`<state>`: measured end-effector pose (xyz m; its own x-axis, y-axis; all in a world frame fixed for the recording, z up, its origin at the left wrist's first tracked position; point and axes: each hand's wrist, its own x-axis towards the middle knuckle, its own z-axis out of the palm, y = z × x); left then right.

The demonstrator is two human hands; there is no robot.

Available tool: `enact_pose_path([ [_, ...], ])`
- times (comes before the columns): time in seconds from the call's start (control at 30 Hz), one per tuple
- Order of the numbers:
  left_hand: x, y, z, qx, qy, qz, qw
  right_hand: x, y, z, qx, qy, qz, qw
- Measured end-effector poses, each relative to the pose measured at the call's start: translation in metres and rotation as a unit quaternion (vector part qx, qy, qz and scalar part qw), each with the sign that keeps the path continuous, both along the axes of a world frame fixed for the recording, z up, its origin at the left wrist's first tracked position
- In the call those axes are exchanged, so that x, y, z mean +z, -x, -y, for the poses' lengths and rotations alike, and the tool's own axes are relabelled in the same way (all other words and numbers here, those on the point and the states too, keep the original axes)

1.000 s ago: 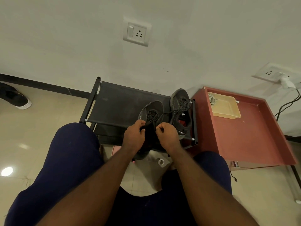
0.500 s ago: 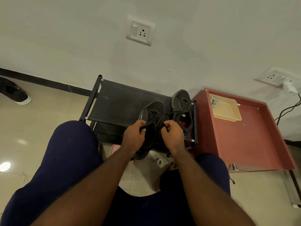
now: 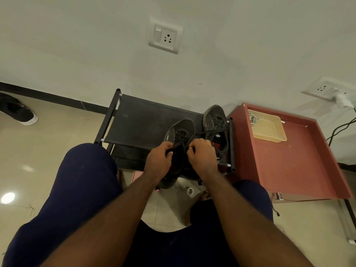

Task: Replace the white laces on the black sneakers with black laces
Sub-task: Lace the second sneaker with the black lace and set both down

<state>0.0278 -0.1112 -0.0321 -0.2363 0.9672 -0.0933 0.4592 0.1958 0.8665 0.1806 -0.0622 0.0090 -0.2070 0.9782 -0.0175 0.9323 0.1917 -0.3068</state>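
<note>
Two black sneakers stand on a black shoe rack (image 3: 142, 120). The near sneaker (image 3: 180, 132) has its toe pointing away from me and black lace through its front eyelets. My left hand (image 3: 159, 160) pinches the black lace at the sneaker's left side. My right hand (image 3: 202, 157) pinches the lace at its right side, fingers curled. The second sneaker (image 3: 215, 120) sits behind and to the right, fully laced in black, a lace end trailing toward my right hand. White laces (image 3: 252, 118) lie in a yellow tray (image 3: 269, 130).
A red side table (image 3: 300, 170) holds the tray at the right. A wall socket (image 3: 165, 37) is above the rack, and a plugged cable (image 3: 344, 120) hangs at the far right. Another black shoe (image 3: 17, 110) lies on the floor at left. A small tape roll (image 3: 189, 190) is under my hands.
My right hand has shifted slightly left, closing the gap to my left hand over the sneaker's tongue. The sneakers have not moved.
</note>
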Motion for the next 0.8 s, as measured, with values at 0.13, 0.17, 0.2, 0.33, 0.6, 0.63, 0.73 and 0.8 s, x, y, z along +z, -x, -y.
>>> enact_pose_path([
  [0.13, 0.002, -0.001, 0.001, 0.004, -0.001, -0.003, 1.0, -0.004, 0.002, 0.005, -0.075, 0.008, -0.041, 0.996],
  [0.17, 0.001, -0.001, 0.001, 0.005, 0.001, -0.007, 1.0, -0.004, 0.004, 0.007, -0.087, 0.008, -0.046, 0.995],
  [0.2, 0.002, -0.001, 0.001, 0.006, 0.004, -0.011, 1.0, -0.004, 0.005, 0.008, -0.095, 0.006, -0.048, 0.994],
  [0.33, 0.004, -0.001, 0.001, 0.009, 0.013, -0.022, 1.0, -0.005, 0.011, 0.007, -0.133, 0.0, -0.04, 0.99],
  [0.6, 0.009, -0.002, 0.001, 0.018, 0.027, -0.052, 0.998, -0.005, 0.018, 0.006, -0.195, 0.017, -0.038, 0.98],
  [0.63, 0.01, -0.003, 0.001, 0.021, 0.031, -0.058, 0.998, -0.005, 0.019, 0.006, -0.204, 0.017, -0.038, 0.978],
  [0.73, 0.012, -0.004, 0.003, 0.03, 0.037, -0.06, 0.997, -0.011, 0.025, 0.008, -0.221, 0.037, -0.07, 0.972],
  [0.8, 0.011, -0.004, 0.003, 0.03, 0.031, -0.046, 0.998, -0.012, 0.026, 0.011, -0.213, 0.023, -0.13, 0.968],
])
